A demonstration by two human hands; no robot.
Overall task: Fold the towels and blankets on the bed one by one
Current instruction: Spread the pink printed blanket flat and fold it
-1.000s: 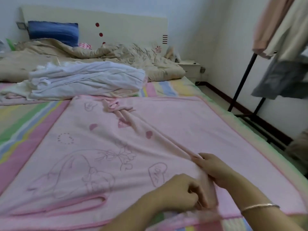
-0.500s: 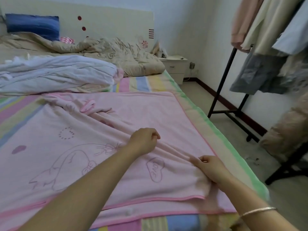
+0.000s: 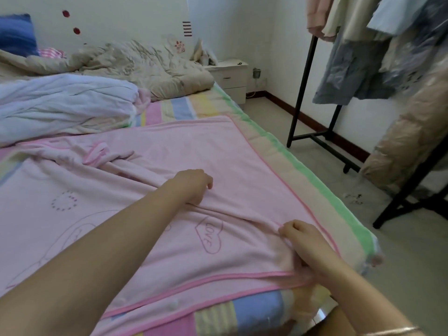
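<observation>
A pink blanket [image 3: 184, 146] with a darker pink border and line drawings lies spread over the striped bed [image 3: 315, 190]. A raised crease runs across it from the far left toward the near right corner. My left hand [image 3: 191, 185] reaches out and pinches this crease near the blanket's middle. My right hand [image 3: 300, 238] grips the same fold near the right edge, close to a "LOVE" heart drawing. A white blanket [image 3: 63, 100] lies bundled at the far left.
A beige quilt [image 3: 145, 64] and blue pillow [image 3: 14, 35] lie at the headboard. A white nightstand [image 3: 230, 76] stands beyond the bed. A black clothes rack [image 3: 303, 78] with hanging garments stands on the floor to the right.
My left hand left the near corner and reached out along the crease to the blanket's middle. My right hand kept its hold. The view has swung to the right.
</observation>
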